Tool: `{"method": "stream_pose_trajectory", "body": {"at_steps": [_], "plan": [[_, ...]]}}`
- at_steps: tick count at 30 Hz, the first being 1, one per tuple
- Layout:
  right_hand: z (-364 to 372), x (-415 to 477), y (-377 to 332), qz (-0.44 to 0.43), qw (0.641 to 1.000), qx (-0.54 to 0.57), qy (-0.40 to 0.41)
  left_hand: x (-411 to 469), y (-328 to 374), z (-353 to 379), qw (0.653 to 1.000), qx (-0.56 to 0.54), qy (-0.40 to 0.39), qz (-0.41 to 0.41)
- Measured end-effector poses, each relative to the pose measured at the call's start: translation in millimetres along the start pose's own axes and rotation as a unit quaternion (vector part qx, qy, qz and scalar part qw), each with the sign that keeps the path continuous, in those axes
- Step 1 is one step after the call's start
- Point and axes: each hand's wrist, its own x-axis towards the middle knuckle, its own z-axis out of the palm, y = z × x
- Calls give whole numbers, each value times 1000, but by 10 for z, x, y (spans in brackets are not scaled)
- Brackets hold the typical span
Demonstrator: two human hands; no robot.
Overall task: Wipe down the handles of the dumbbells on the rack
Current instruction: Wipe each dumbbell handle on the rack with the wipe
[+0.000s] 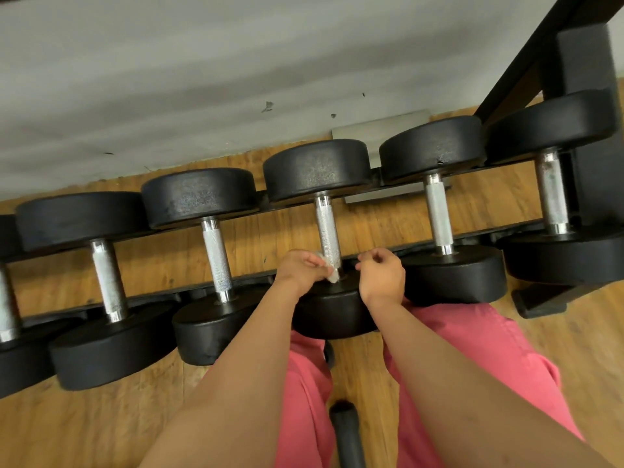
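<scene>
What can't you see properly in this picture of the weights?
Head view:
- Near end of the middle handle: covered by the left hand and its white wipe.
- The right hand: fingers curl away, so whether it holds anything cannot be told.
- The leftmost dumbbell: cut off by the left edge.
- The black bar between the legs: cut off by the bottom edge; what it is stays unclear.

Cut off and covered
Dumbbell [6, 298] at the rack's [152, 297] left end is cropped; left hand [299, 268] hides most of the wipe [332, 276]; right hand [381, 270] grasp unclear.
</scene>
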Motion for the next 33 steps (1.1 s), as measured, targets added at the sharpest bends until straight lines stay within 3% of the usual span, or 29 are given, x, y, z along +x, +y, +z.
{"method": "stream_pose_trajectory", "body": {"at_steps": [6, 15, 20, 26, 30, 33], "plan": [[1, 25, 0, -7, 1000, -2, 4, 40, 102, -71, 999, -2, 16, 48], [6, 15, 0, 1, 1000, -11, 1, 149, -5, -99, 999, -40, -20, 1], [-9, 13, -10, 1, 1000, -5, -3, 130, 38, -80, 997, -42, 48, 52], [-8, -2, -23, 9, 1000, -7, -1, 82, -6, 14, 995, -74, 71, 14], [-4, -11, -40, 10, 1000, -5, 1, -7, 35, 163, 984, -11, 171, 59], [-6, -20, -38, 13, 1000, -3, 0, -24, 54, 224, 975, -33, 211, 66]]}}
